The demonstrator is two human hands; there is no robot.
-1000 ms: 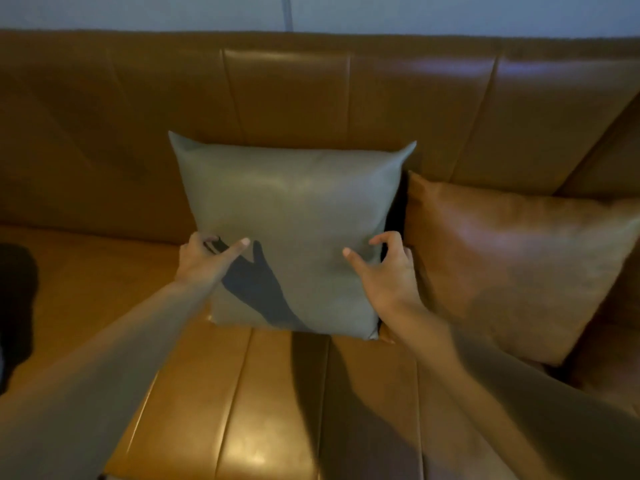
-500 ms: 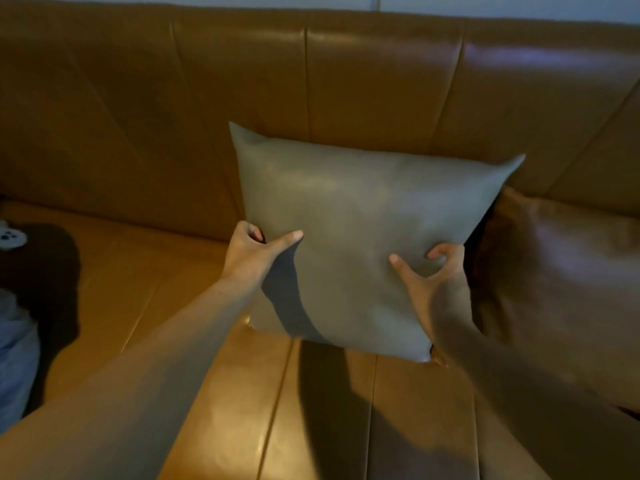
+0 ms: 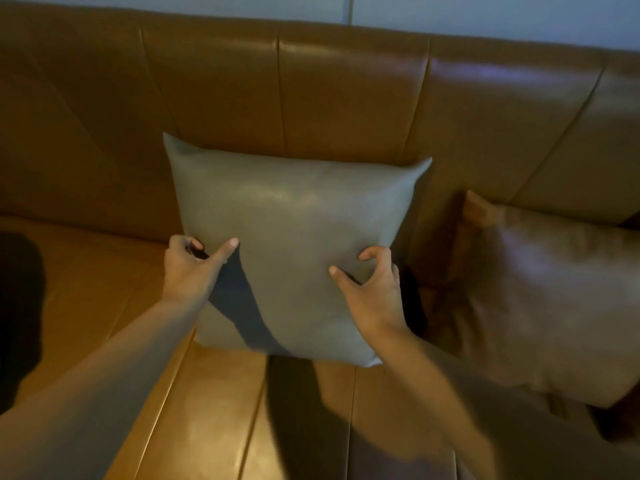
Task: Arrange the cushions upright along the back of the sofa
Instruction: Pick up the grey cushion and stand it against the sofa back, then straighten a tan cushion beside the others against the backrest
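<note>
A grey leather cushion (image 3: 294,230) stands upright on the seat, leaning against the brown sofa back (image 3: 346,95). My left hand (image 3: 190,268) grips its left edge, thumb on the front face. My right hand (image 3: 374,289) pinches its lower right side, fingers curled into the front. A brown leather cushion (image 3: 540,292) leans against the sofa back to the right, a gap apart from the grey one.
The tan sofa seat (image 3: 104,282) stretches left and toward me. A dark shape (image 3: 17,306) lies at the seat's left edge. A pale wall (image 3: 485,12) rises behind the sofa back.
The grey cushion has shifted left, away from the brown cushion, opening a gap between them. Both hands keep their grip on it.
</note>
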